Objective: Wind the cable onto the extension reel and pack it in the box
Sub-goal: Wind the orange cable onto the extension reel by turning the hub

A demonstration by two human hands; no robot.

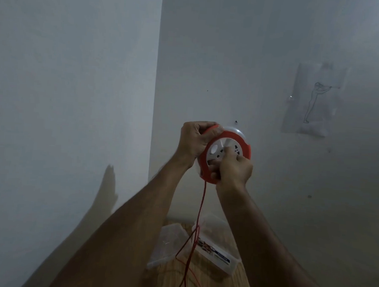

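Both hands [192, 141] [234, 168] raised, clasping reel [227, 153]

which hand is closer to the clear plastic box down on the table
Right. The right hand grips the reel's lower edge, above the box; the left hand holds its upper left rim, higher and farther away.

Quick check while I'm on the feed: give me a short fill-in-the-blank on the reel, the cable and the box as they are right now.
1. The extension reel is held up in front of the wall by ____ hands.
2. The loose cable hanging below the reel is ____ in colour.
3. The clear plastic box below sits on a ____ surface.
4. The left hand grips the reel's rim while the right hand holds its ____ edge.

Missing words: both; red; wooden; lower
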